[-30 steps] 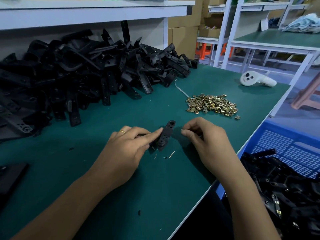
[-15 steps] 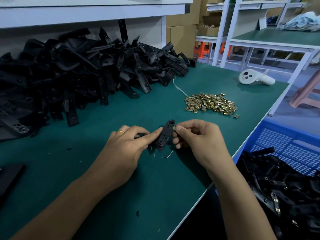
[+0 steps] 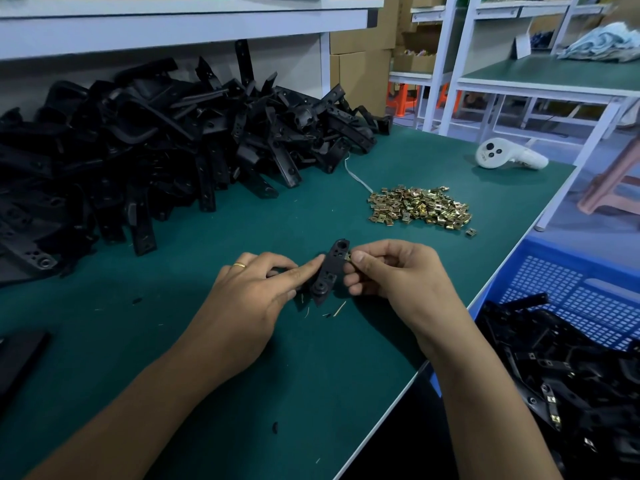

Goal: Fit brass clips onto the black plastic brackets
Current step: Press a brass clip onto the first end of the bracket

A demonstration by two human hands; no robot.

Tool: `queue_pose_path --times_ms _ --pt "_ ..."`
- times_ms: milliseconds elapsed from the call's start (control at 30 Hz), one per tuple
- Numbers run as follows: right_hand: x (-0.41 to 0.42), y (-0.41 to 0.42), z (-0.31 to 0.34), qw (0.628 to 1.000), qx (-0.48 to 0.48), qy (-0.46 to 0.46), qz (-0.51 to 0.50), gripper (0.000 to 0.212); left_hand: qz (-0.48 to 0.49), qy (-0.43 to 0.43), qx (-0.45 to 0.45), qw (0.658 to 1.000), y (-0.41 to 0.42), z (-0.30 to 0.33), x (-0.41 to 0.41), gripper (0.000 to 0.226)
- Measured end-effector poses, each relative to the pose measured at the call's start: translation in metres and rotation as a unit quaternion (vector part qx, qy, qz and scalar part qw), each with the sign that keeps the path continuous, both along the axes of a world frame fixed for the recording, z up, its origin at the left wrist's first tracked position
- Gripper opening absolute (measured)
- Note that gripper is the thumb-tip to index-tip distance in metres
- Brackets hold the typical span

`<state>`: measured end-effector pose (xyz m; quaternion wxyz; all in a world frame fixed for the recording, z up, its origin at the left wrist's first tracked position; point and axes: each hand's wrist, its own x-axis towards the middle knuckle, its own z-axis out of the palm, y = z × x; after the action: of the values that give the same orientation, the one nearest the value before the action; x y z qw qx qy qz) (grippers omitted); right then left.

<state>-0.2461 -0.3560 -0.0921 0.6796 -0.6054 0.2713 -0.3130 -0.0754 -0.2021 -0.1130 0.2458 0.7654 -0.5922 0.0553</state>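
1. Left hand [image 3: 249, 299] still pinches the small black plastic bracket [image 3: 330, 271] just above the green bench mat [image 3: 311, 375]; right hand [image 3: 391, 282], apart a second ago, now pinches a tiny brass clip [image 3: 349, 257] against its upper edge.
2. Around: big heap of black brackets [image 3: 156, 147], loose brass clip pile [image 3: 420, 207], white handheld controller [image 3: 509, 158], blue plastic crate [image 3: 571, 299].
3. No readable writing.
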Motion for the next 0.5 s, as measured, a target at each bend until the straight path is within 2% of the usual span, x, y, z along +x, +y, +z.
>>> queue_pose_path --times_ms 500 --pt "-0.0008 0.0002 -0.0008 1.0 -0.005 0.005 -0.003 0.009 -0.003 0.001 -0.002 1.0 0.0019 0.0023 -0.0013 0.059"
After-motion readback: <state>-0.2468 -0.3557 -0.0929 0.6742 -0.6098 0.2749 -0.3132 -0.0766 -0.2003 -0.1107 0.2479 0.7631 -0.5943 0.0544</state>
